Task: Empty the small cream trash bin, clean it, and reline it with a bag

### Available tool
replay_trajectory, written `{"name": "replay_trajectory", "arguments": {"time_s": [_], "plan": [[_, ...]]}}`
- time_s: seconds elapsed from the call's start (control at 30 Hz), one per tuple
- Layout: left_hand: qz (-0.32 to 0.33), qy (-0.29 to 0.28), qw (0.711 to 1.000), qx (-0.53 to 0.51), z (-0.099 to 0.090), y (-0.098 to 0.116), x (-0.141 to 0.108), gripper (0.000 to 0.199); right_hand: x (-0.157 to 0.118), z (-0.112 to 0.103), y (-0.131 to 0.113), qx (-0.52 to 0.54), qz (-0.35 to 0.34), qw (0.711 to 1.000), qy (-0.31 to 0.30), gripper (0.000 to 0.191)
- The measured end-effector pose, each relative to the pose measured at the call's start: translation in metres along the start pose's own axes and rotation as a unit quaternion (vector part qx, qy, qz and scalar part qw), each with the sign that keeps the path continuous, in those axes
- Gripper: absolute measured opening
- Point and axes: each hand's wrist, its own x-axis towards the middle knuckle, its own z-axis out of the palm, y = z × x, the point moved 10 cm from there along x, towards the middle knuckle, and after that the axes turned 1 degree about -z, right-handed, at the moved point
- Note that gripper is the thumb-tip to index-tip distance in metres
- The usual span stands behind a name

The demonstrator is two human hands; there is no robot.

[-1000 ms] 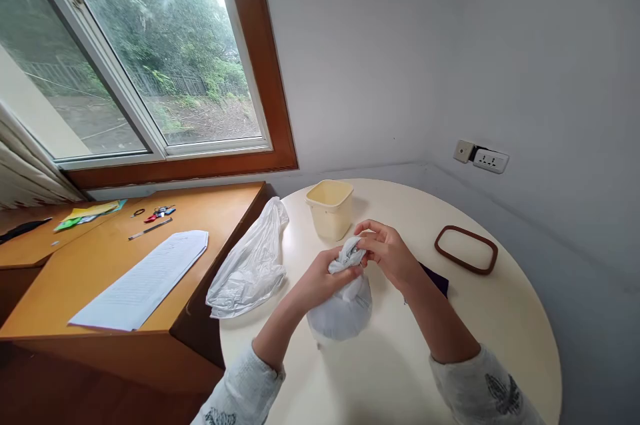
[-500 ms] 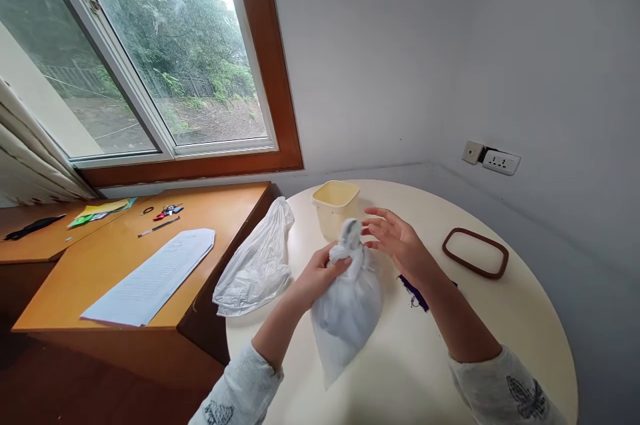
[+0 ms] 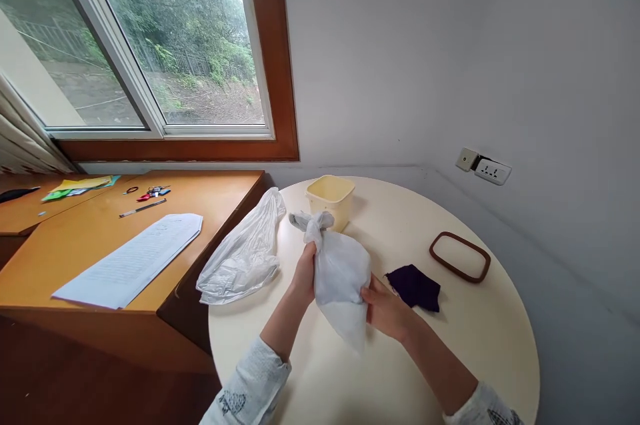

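Note:
A white plastic bag (image 3: 341,271), knotted at the top and bulging with something greyish inside, is held up over the round table. My left hand (image 3: 304,276) is closed on its left side just below the knot. On the lower right side, my right hand (image 3: 387,306) grips the bag, thumb in front and the other fingers mostly hidden behind it. Right behind the knot stands a pale yellow plastic bin (image 3: 334,198). A dark purple piece of cloth (image 3: 415,286) lies on the table to the right of my right hand.
The cream round table (image 3: 390,218) also bears a crumpled white plastic bag (image 3: 245,251) at left and a brown rounded frame (image 3: 460,257) at right. On the wooden desk (image 3: 220,195) lie papers (image 3: 133,258), a pen (image 3: 143,208) and small items. A wall socket (image 3: 493,171) is at right.
My right hand has come down from beside the knot and taken hold of the bag's lower right side. The knot now leans left. The purple cloth shows more fully.

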Motion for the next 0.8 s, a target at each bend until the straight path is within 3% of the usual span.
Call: {"name": "replay_trajectory", "arguments": {"time_s": [0.17,0.27,0.4,0.5,0.63,0.8], "plan": [[0.016,-0.043,0.999,0.024,0.011,-0.003,-0.003,0.044,-0.001,-0.020,-0.003,0.024,-0.021,0.997,0.070,0.056],[0.044,-0.091,0.995,0.012,0.019,0.002,-0.006,0.049,-0.004,-0.037,-0.024,0.028,-0.052,0.994,0.096,0.049],[0.041,-0.086,0.995,0.030,0.011,-0.007,-0.004,0.050,-0.008,-0.069,-0.063,0.001,-0.100,0.984,0.145,0.043],[0.021,-0.074,0.996,0.053,0.002,-0.020,0.001,0.048,-0.005,-0.102,-0.097,-0.027,-0.146,0.971,0.189,0.041],[0.030,-0.043,0.996,0.067,-0.005,-0.026,0.003,0.042,0.008,-0.162,-0.140,-0.067,-0.204,0.933,0.287,0.046],[0.063,-0.010,0.994,0.094,-0.014,-0.024,0.006,0.032,0.039,-0.223,-0.159,-0.076,-0.199,0.915,0.342,0.053]]}}
